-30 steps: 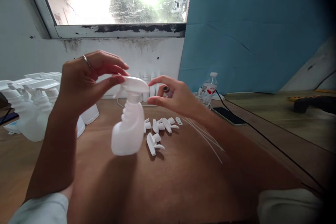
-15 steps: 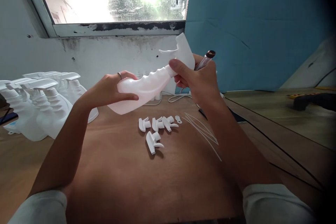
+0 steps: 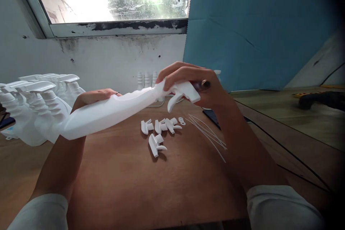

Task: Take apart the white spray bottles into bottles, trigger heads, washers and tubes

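Observation:
A white spray bottle (image 3: 107, 115) is held tilted above the table, its base to the left. My left hand (image 3: 98, 94) grips the bottle's body from behind, its fingers partly hidden. My right hand (image 3: 188, 73) is closed round the neck and the white trigger head (image 3: 185, 91) at the bottle's right end, the trigger pointing down. A cylindrical pen-like thing with a dark end (image 3: 205, 84) is also tucked in my right hand. Below lie several loose white trigger heads (image 3: 156, 145), a small white piece (image 3: 182, 120) and thin white tubes (image 3: 207, 133).
Several white spray bottles (image 3: 40, 115) stand grouped at the left. More ribbed bottle necks (image 3: 147, 80) show by the back wall. A dark flat device (image 3: 211, 118) lies beyond the tubes. A black cable (image 3: 280, 143) crosses the right side of the brown table (image 3: 129, 187).
The bottle has rolled about its length and its base has come left and nearer. My right hand has turned over, bringing the trigger head lower, with the trigger now pointing down.

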`<state>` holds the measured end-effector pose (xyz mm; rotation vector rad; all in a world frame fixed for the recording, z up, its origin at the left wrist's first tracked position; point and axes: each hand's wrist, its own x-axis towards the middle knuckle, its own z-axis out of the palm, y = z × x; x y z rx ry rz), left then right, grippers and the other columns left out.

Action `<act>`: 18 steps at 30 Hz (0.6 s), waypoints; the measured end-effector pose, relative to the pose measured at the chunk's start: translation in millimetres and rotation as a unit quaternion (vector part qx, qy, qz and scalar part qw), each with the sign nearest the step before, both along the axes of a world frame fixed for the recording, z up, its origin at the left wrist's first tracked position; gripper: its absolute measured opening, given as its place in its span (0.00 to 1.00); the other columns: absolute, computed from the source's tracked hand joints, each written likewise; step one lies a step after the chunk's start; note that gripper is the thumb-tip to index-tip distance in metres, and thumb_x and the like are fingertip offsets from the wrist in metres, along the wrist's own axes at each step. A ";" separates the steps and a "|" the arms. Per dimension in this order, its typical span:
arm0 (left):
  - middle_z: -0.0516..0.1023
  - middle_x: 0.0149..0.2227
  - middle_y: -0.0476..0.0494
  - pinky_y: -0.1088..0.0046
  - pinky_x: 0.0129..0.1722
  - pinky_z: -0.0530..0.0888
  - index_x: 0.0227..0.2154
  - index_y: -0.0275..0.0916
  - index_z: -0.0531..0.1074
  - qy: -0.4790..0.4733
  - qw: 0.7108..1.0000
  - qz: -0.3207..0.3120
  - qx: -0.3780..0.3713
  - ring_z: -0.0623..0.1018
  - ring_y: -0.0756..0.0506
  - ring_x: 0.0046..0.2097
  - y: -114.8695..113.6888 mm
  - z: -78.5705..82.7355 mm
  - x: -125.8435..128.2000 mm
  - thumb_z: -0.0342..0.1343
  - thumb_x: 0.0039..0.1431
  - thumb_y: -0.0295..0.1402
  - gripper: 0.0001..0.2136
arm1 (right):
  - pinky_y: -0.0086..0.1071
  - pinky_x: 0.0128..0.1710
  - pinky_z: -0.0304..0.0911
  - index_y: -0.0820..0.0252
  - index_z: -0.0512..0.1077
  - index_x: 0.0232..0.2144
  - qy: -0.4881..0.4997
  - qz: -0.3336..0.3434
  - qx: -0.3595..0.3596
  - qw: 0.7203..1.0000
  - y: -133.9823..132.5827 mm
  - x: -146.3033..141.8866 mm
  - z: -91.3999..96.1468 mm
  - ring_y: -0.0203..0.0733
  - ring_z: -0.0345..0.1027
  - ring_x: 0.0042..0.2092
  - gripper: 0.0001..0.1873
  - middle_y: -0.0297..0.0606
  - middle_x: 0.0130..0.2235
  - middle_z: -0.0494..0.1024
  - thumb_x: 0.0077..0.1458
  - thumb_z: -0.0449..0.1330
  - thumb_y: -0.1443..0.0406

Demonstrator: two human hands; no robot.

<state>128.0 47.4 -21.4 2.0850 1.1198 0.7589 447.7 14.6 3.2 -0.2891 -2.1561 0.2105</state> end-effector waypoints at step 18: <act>0.72 0.49 0.36 0.62 0.42 0.75 0.51 0.33 0.66 -0.106 0.898 0.424 0.054 0.75 0.41 0.47 185.7 -93.4 12.0 0.57 0.59 0.36 0.20 | 0.29 0.23 0.56 0.59 0.76 0.43 0.213 -0.376 0.165 0.887 1.9 108.9 27.7 0.35 0.68 0.31 0.20 0.39 0.39 0.77 0.44 0.69 0.65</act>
